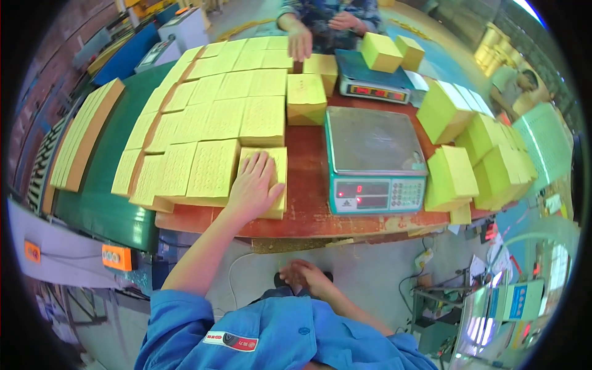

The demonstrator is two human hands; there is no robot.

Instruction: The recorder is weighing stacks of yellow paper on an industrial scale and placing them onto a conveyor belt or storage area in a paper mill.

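My left hand (256,182) lies on top of a yellow paper stack (274,161) at the near right corner of a large group. Its fingers are stretched flat, with the thumb out to the right. The other yellow paper stacks (213,166) stand close together in rows, some with rough dimpled tops. In front of my body, below the table edge, my right hand (305,275) hangs with its fingers loosely extended and nothing visible in it. Right of my left hand stands a teal-framed digital scale (376,142), its metal plate bare.
The stacks stand partly on a red table (305,213) and a green conveyor belt (105,213). More yellow stacks (453,176) crowd the right end. Across the table, a person's hand (300,43) is beside a second scale (373,80) bearing a yellow block (381,52).
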